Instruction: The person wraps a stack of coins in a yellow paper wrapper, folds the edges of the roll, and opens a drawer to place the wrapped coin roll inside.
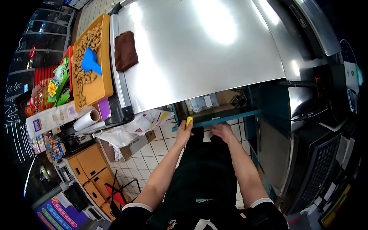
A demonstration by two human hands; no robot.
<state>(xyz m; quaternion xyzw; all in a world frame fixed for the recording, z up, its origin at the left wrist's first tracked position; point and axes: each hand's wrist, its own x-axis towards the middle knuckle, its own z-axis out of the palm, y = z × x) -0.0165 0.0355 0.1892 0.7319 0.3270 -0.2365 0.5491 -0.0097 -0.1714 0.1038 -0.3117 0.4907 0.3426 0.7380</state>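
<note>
My left hand [184,133] is closed on a small yellow object [189,122], whose kind I cannot make out. It is at the left end of a teal drawer front [230,116]. My right hand [223,132] is just below the middle of that front, fingers apart and nothing visible in them. The drawer is pulled out under the metal counter. Inside lie a clear plastic packet [204,102] with a white label and a small black object [238,100] at the right.
On the steel countertop [199,50] lies a folded brown cloth [125,51]. A yellow tray [105,82] of peanuts with a blue scoop [90,61] stands left. A paper roll [86,118], cardboard box [138,145] and red chair [117,193] are lower left; a keyboard [324,168] is right.
</note>
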